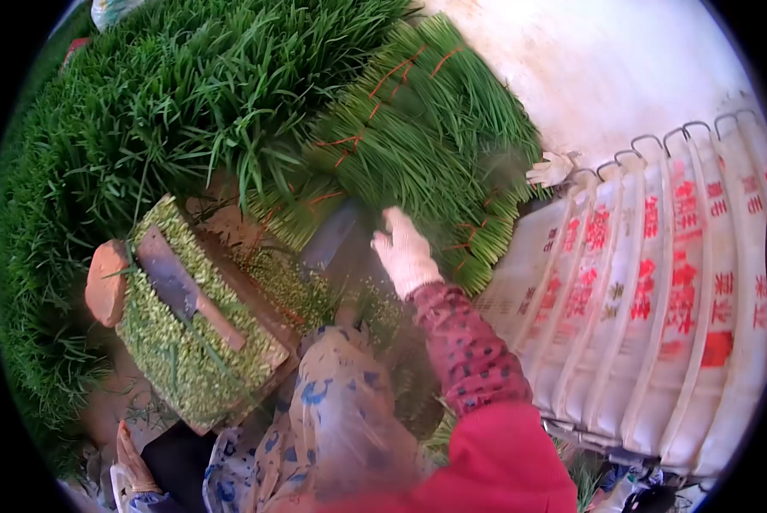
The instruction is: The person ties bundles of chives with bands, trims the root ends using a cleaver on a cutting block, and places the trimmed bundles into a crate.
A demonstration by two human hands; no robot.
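Red sleeve [469,346] with dark spots; green stalks [426,128] crossed by orange ties [347,141]; white sacks [648,291] printed red.

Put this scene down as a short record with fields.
right hand: gloved, open, beside the tied bundles
tied bundles: long green stalks, orange-red ties
cleaver: lying flat on chopped green pieces
reddish-brown lump: at the far side of the chopped pieces
loose greens: heaped, upper left
printed sheeting: white, red lettering, at right
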